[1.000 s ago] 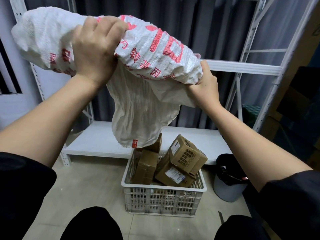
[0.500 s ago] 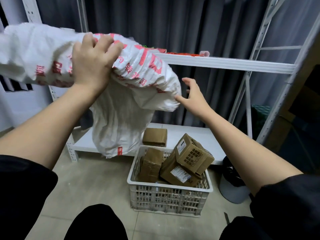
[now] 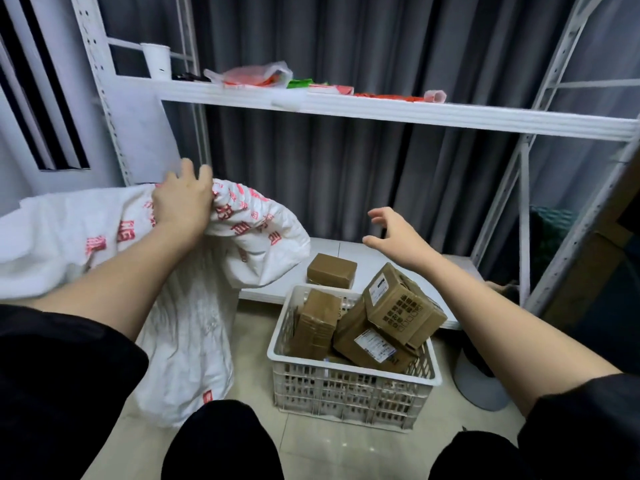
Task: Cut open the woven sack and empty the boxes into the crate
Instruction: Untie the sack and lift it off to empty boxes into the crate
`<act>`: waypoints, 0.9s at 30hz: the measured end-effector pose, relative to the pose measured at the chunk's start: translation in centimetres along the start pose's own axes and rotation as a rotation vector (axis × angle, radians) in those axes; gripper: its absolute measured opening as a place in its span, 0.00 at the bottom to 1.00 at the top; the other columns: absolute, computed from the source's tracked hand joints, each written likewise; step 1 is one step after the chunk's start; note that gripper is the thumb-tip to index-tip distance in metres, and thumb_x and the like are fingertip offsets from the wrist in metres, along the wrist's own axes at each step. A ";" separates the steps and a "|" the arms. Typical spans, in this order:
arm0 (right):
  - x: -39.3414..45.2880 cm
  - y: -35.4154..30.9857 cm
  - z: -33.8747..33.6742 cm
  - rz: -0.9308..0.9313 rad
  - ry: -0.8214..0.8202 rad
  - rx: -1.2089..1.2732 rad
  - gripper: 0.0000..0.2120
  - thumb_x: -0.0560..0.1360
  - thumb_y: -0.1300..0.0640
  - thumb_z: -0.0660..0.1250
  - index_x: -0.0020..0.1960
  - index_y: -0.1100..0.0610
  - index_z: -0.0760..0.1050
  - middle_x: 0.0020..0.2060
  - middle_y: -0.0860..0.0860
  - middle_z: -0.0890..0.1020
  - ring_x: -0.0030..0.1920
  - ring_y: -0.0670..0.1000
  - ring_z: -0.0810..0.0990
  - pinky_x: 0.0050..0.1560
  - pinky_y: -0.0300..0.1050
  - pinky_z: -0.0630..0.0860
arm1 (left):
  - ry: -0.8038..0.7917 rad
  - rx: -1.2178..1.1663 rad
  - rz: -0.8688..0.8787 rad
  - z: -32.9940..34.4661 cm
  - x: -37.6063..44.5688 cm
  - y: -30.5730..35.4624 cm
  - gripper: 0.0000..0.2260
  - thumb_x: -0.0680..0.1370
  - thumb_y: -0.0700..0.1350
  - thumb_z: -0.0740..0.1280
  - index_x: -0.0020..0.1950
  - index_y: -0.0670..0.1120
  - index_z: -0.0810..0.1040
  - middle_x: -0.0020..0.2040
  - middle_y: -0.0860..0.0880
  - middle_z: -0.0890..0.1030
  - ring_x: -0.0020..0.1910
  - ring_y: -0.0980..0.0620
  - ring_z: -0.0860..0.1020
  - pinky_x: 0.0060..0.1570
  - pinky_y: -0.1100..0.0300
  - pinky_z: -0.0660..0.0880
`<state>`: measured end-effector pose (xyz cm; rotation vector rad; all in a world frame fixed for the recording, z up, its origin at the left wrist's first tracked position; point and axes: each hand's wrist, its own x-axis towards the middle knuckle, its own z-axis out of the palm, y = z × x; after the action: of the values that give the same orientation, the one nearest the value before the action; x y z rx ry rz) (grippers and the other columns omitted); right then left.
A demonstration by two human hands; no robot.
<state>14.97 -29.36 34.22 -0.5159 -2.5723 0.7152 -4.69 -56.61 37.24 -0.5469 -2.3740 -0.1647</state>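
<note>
Sack held to one side, boxes in the crate

The left hand point(image 3: 183, 202) grips a bunched fold of the limp woven sack point(image 3: 180, 327), which hangs below it to the floor. The right hand point(image 3: 398, 237) hovers with fingers spread, holding nothing; below it sits the white crate point(image 3: 349, 386) with brown boxes point(image 3: 401, 306), one more box point(image 3: 331, 270) beyond on the low shelf point(image 3: 446, 271).

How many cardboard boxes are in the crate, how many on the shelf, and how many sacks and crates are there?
Boxes in the white crate: 3 visible
Boxes on the lower shelf: 1
Woven sack: 1
Crates: 1
Total: 6
</note>
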 end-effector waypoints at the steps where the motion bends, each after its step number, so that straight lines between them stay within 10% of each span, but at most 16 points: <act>1: -0.1 0.2 0.4 0.005 -0.019 -0.014 0.27 0.75 0.52 0.67 0.70 0.53 0.63 0.68 0.52 0.71 0.68 0.51 0.70 0.66 0.50 0.69 | -0.045 0.000 -0.031 0.5 -0.3 -0.3 0.13 0.76 0.30 0.60 0.60 0.36 0.69 0.57 0.34 0.69 0.53 0.33 0.72 0.40 0.46 0.72; 27: 11.1 13.0 16.2 0.224 -0.291 -0.144 0.27 0.75 0.51 0.67 0.71 0.54 0.63 0.68 0.52 0.71 0.66 0.54 0.71 0.64 0.48 0.67 | -0.924 0.068 -0.280 28.5 -7.9 3.6 0.35 0.77 0.55 0.62 0.77 0.48 0.47 0.73 0.42 0.57 0.68 0.37 0.67 0.64 0.44 0.68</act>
<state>0.83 -20.43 17.65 -0.8094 -2.8828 0.7278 -14.90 -48.65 10.45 -0.2700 -3.3381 0.0707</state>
